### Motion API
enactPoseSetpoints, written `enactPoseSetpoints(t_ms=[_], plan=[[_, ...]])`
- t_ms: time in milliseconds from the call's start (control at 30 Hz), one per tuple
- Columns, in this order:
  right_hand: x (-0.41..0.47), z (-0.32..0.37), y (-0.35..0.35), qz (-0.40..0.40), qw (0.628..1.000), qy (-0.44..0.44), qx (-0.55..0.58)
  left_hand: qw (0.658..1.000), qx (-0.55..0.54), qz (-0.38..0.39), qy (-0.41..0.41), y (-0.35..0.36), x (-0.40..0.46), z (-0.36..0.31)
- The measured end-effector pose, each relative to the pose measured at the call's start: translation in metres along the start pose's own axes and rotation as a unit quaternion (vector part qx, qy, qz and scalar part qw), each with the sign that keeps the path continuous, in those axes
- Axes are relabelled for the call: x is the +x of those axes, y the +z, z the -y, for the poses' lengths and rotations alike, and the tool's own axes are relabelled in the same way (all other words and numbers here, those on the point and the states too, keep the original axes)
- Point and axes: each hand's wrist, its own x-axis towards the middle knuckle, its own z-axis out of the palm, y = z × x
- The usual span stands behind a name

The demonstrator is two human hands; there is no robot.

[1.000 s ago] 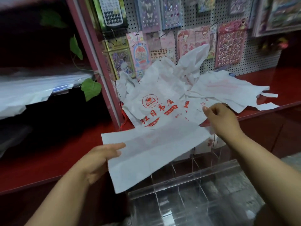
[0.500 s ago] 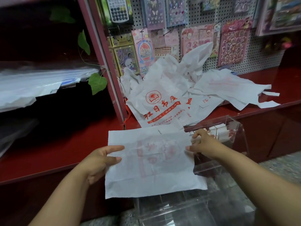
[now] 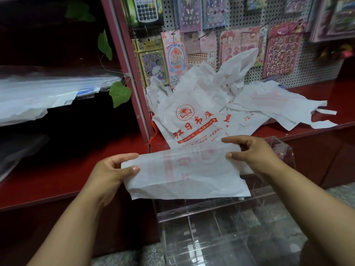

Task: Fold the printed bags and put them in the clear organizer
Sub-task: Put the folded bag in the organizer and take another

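Observation:
A white bag with faint red print, folded over into a wide band, is held in the air in front of me. My left hand pinches its left end between thumb and fingers. My right hand pinches its right end the same way. Below and to the right stands the clear organizer, its dividers visible through the plastic. Behind, on the red counter, lies a loose pile of white printed bags, the top one showing a red logo and red characters.
A pegboard with hanging sticker packs and a calculator rises behind the pile. A pink post splits the counter from dark shelves at left that hold white plastic sheets. Green leaves hang by the post.
The bag has been folded over along its length, from a broad sheet to a narrower band. My right hand moved up to its right end; the left thumb now pinches the left end.

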Motion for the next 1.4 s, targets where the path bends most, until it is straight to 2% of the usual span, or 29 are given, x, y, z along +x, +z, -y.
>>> enactPoseSetpoints(t_ms=[100,233,300,400,533,600,667,733,800,900,967,1067,1133,1267,1400], plan=[[-0.001,0.005,-0.001,-0.035,0.992,-0.054,-0.108,0.992,0.093,-0.047,0.063,-0.001,-0.003,-0.004],[0.004,0.009,-0.001,-0.108,0.967,-0.119,-0.198,0.967,0.176,-0.096,0.159,-0.002,-0.007,-0.010],[0.005,0.011,0.000,-0.133,0.969,-0.127,-0.168,0.956,0.178,-0.116,0.203,0.000,-0.009,-0.014],[0.000,0.016,0.005,-0.114,0.988,-0.091,-0.042,0.969,0.114,-0.103,0.195,0.009,-0.014,-0.017],[-0.003,0.019,0.017,-0.156,0.979,-0.107,-0.077,0.946,0.150,-0.166,0.236,0.022,-0.016,-0.011],[-0.002,0.021,0.020,-0.167,0.976,-0.101,-0.096,0.941,0.168,-0.189,0.226,0.024,-0.014,-0.009],[0.000,0.018,0.020,-0.155,0.983,-0.058,-0.074,0.950,0.157,-0.189,0.192,0.025,-0.010,-0.008],[0.002,0.013,0.017,-0.113,0.993,0.015,-0.027,0.961,0.134,-0.193,0.144,0.024,-0.006,-0.007],[0.003,0.009,0.011,-0.046,0.995,0.057,-0.063,0.971,0.094,-0.202,0.086,0.024,-0.001,-0.004],[0.005,0.006,0.008,0.029,0.994,0.056,-0.088,0.984,0.009,-0.179,0.008,0.024,0.002,-0.003],[0.005,0.002,0.009,0.015,0.996,0.032,-0.083,0.990,-0.036,-0.131,-0.023,0.023,0.003,-0.003],[0.006,0.000,0.010,-0.042,0.996,0.029,-0.072,0.995,-0.070,-0.064,-0.029,0.019,0.004,-0.003],[0.006,-0.001,0.010,-0.048,0.997,0.042,-0.037,0.998,-0.038,-0.049,-0.003,0.020,0.003,-0.002],[0.004,0.002,0.008,0.003,0.997,0.067,0.048,0.997,0.070,-0.038,0.023,0.011,0.003,0.001],[0.004,-0.003,0.000,0.038,0.998,0.042,-0.015,1.000,0.024,-0.001,-0.007,0.002,-0.002,-0.006]])
